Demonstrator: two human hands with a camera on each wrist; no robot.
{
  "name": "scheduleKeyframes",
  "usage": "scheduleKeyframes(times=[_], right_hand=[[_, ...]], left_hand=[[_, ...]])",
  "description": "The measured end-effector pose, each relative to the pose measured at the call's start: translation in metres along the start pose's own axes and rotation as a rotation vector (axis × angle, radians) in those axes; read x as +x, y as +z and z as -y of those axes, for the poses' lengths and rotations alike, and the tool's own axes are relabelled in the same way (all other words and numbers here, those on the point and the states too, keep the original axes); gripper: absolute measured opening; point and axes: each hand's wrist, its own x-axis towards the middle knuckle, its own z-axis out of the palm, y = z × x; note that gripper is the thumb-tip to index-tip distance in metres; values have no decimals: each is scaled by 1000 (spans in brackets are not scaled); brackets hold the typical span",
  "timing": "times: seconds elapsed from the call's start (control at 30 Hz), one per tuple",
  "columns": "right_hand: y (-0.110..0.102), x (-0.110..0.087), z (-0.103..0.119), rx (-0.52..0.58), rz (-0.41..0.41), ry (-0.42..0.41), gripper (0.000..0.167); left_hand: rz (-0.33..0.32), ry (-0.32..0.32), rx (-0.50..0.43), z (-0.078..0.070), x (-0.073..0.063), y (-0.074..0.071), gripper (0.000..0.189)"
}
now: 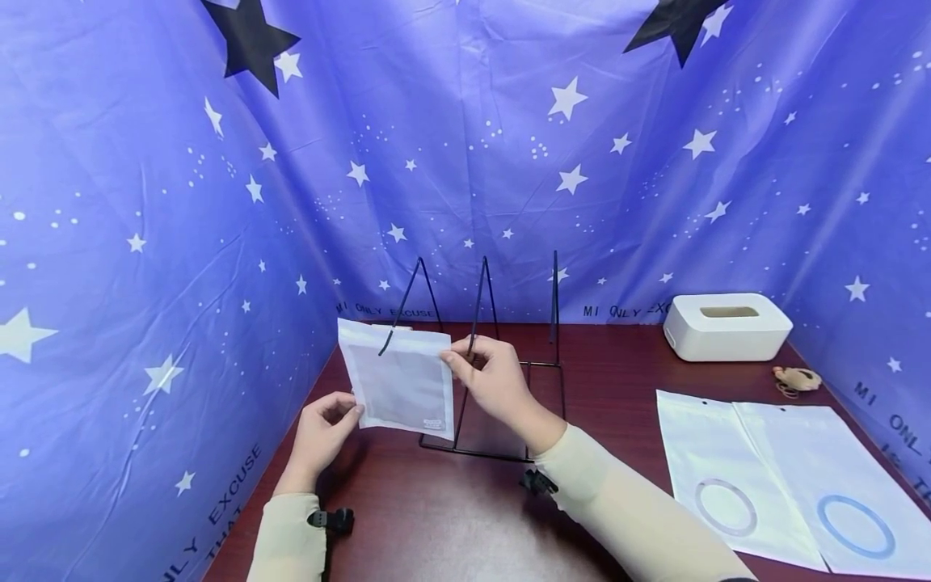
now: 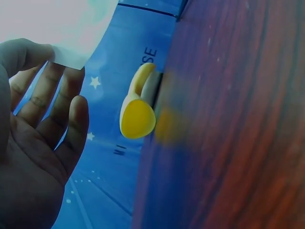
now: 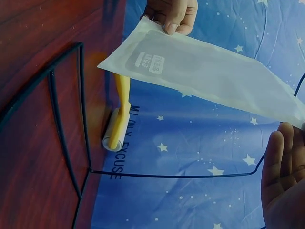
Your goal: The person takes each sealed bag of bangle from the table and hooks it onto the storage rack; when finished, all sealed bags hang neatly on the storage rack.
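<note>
A flat white pouch [image 1: 403, 380] with a pale translucent front and a small printed label is held up between both hands. My left hand [image 1: 322, 432] pinches its lower left corner between thumb and fingers, as the left wrist view also shows. Up at the pouch's right edge, my right hand [image 1: 498, 384] pinches the upper corner. Behind and beside it stands a black wire rack [image 1: 483, 307] with tall pointed loops. One loop's wire end crosses in front of the pouch's upper part; I cannot tell whether it passes through a hole.
Two white pouches [image 1: 771, 453] with ring shapes, one pale and one blue, lie at the right. A white tissue box [image 1: 727, 335] and a small tan object [image 1: 798, 379] sit behind them. A yellow-handled roller [image 3: 119, 121] lies near the starry curtain [image 1: 465, 162].
</note>
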Motion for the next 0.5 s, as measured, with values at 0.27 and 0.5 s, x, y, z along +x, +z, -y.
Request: scheduleKeyframes(times=[0.27,0.5], right_hand=[[-3,11,-3,-46,-15,35,10],[-6,22,-9,-108,-32,23,11]], left_hand=[[12,4,30,4,13,4,6],[29,2,28,7,23,8,4]])
